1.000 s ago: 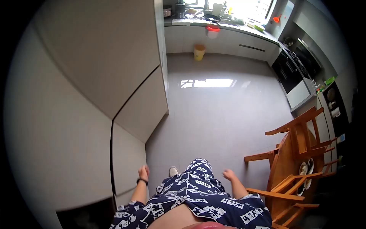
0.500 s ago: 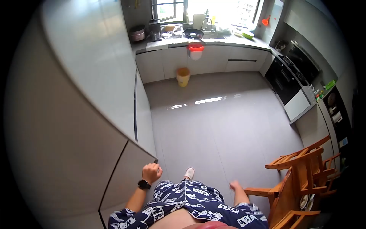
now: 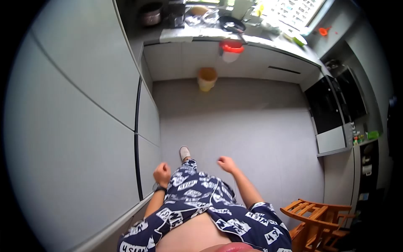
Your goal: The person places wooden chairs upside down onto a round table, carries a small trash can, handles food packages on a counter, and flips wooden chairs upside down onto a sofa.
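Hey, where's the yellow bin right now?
In the head view, the yellow bin stands upper middle on the floor, before the lower cabinets, below and left of the red-topped container.

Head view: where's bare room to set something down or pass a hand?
Floor: broad bare patch ahead of left hand and right hand, bordered by tall cabinets left, yellow bin far side, oven right, wooden chair near right. Crowded: window counter, around black pan.

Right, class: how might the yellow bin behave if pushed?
The yellow bin looks like plastic, so probably light. It seems narrower at the bottom than the top, so a high push might tip it. Pushed low, it may slide on the smooth floor.
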Demonstrator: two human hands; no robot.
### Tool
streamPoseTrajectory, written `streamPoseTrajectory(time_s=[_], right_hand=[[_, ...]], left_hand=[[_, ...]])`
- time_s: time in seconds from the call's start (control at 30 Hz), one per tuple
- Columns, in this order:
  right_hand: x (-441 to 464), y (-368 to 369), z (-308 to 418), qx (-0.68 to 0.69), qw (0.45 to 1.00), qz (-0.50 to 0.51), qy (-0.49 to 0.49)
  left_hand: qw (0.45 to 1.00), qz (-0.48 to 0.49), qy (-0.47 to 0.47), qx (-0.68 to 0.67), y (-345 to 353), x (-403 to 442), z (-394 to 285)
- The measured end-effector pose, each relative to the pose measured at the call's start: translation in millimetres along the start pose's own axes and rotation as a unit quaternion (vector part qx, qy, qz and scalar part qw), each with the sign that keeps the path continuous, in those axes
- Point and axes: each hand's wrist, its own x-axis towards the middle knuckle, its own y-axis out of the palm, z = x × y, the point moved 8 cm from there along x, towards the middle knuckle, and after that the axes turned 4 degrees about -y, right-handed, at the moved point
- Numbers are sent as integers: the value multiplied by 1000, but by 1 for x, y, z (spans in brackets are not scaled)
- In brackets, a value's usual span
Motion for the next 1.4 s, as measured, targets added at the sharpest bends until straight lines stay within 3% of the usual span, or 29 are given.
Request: streamPoseTrajectory(time_s=[0.07, 0.13, 0.2, 0.3, 0.43, 0.47, 0.57, 0.63, 0.67, 0.7, 0.77, 0.83, 0.97, 1.03, 1.17, 1.27, 1.3, 1.4], right_hand=[[8, -2, -118, -75, 982, 74, 158], [19, -25, -219, -112, 963, 71, 235], [34, -64, -262, -128, 939, 89, 305], [100, -130, -256, -19, 903, 113, 413], [306, -163, -272, -21, 916, 140, 374], [381, -162, -280, -64, 937, 143, 311], [592, -148, -268, -114, 971, 137, 159], [718, -132, -260, 103, 965, 96, 219], [772, -117, -272, 184, 946, 101, 245], [815, -98, -281, 265, 918, 103, 276], [886, -80, -283, 335, 874, 65, 345], [949, -51, -320, 379, 840, 27, 387], [1023, -14, -361, 516, 725, -44, 454], [1058, 20, -403, 633, 666, -5, 396], [1070, 29, -421, 553, 708, -156, 411], [1032, 40, -388, 549, 737, -80, 386], [1020, 46, -348, 612, 758, 63, 216], [930, 42, -301, 487, 798, -53, 349]], left_hand=[[1000, 2, 0, -20, 21, 70, -30], [999, 14, -15, -48, 35, 155, -62], [998, 20, -29, -56, 50, 209, -74], [999, 15, -41, -27, 79, 269, -65], [981, 44, -155, 105, 130, 284, -2], [969, 48, -200, 134, 143, 277, 20], [909, 48, -345, 230, 166, 233, 34], [827, 103, -455, 312, 191, 189, 33], [829, 103, -472, 283, 205, 174, 15], [753, 220, -506, 359, 220, 140, 12], [668, 309, -573, 360, 256, 113, -17], [630, 315, -628, 331, 286, 116, -45], [582, 314, -691, 292, 317, 119, -86], [565, 310, -711, 280, 325, 120, -102], [538, 275, -755, 254, 333, 108, -144], [534, 226, -780, 237, 338, 77, -187], [530, 211, -789, 230, 341, 66, -201], [503, 162, -837, 143, 350, 73, -216]])
